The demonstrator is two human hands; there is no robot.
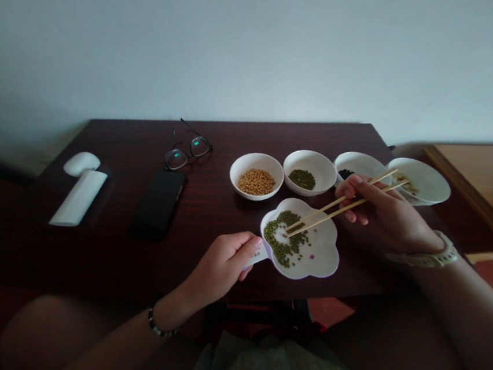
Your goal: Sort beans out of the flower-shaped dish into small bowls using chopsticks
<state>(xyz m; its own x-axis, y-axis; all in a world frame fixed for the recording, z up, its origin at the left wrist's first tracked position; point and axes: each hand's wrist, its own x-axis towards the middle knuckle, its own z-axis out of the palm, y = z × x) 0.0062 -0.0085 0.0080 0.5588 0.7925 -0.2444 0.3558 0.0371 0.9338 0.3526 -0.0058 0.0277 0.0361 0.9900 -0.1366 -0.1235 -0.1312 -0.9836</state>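
My left hand (pixel 228 262) grips the short handle of a white, flower-shaped dish (pixel 323 253) with a purple rim. Green mung beans (pixel 286 254) lie mostly on the dish's left side. A pair of chopsticks (pixel 332 214) is held in my right hand (pixel 384 212), tips down among the beans; whether they pinch a bean I cannot tell. Behind the dish stand white bowls: one with yellow soybeans (pixel 256 182), one with mung beans (pixel 302 179), one with dark beans (pixel 345 173) partly hidden by my right hand, and one with pale and brownish bits (pixel 410 184).
Eyeglasses (pixel 189 154) and a black phone (pixel 157 204) lie left of the bowls on the dark wooden table (pixel 214 211). Further left are a white rounded object (pixel 81 163) and a white oblong case (pixel 78 198). A lighter wooden surface (pixel 481 180) adjoins at right; a wall stands behind.
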